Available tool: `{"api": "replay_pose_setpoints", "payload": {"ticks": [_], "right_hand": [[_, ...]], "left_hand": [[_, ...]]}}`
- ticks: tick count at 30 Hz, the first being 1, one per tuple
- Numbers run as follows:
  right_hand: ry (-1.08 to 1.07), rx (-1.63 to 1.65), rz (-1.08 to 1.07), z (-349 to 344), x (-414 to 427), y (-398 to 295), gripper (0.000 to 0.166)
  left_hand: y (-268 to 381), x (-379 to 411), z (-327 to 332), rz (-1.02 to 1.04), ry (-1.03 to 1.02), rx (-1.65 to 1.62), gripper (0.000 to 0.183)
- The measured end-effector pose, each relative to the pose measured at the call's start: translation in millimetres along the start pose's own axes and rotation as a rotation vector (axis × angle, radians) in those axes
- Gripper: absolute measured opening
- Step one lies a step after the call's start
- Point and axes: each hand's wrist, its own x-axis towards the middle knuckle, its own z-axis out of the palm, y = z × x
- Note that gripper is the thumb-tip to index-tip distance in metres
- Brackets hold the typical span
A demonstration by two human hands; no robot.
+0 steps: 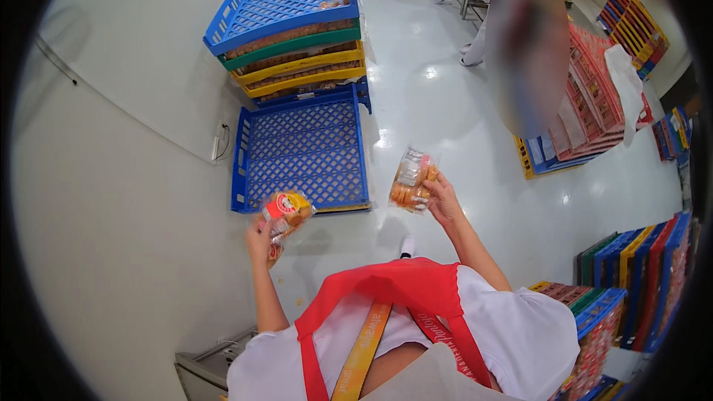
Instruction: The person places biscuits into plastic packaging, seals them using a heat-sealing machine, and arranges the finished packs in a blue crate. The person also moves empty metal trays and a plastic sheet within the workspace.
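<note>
My left hand [259, 240] grips clear plastic packs of round baked goods [287, 213]; one has a red and yellow label, and a second pack [274, 253] hangs below it. In my right hand [444, 200] is another clear pack of round baked goods [413, 180], with a printed white panel facing up. A blue lattice plastic crate [305, 150] lies low ahead, between and beyond my hands. The left packs overlap its near edge from this view; whether they touch it I cannot tell.
Behind the low crate rises a stack of blue, green and yellow crates [294, 44] with baked goods inside. A wall [139, 195] runs along the left. Pink crates [590, 106] stand right of a blurred person [523, 44]. More stacked crates [635, 278] are at the lower right.
</note>
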Motion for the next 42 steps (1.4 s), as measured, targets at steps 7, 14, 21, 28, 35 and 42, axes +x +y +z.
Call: {"api": "replay_pose_setpoints", "payload": {"ticks": [7, 14, 21, 28, 35, 42], "right_hand": [[0.034, -0.017, -0.105, -59.4, 105.9, -138.5, 0.043], [0.036, -0.031, -0.157, -78.9, 242.5, -191.7, 0.043], [0.019, -0.229, -0.171, -69.9, 409.8, -258.4, 0.041], [-0.21, -0.414, -0.276, 20.8, 623.2, -348.4, 0.041], [-0.819, -0.783, -0.515, 220.6, 859.6, -328.7, 0.032], [-1.621, -1.175, -0.512, 299.7, 1024.8, -213.8, 0.035]], "left_hand": [[133.1, 85.5, 91.8, -0.048, -0.101, -0.04, 0.03], [205.0, 217.2, 150.9, -0.021, -0.071, -0.189, 0.026], [286.6, 390.3, 191.2, 0.153, 0.016, -0.084, 0.024], [358.6, 578.7, 211.0, 0.224, 0.139, 0.129, 0.033], [383.0, 725.5, 262.0, 0.261, 0.313, 0.31, 0.03], [351.9, 798.7, 324.2, 0.189, 0.209, 0.561, 0.027]]}}
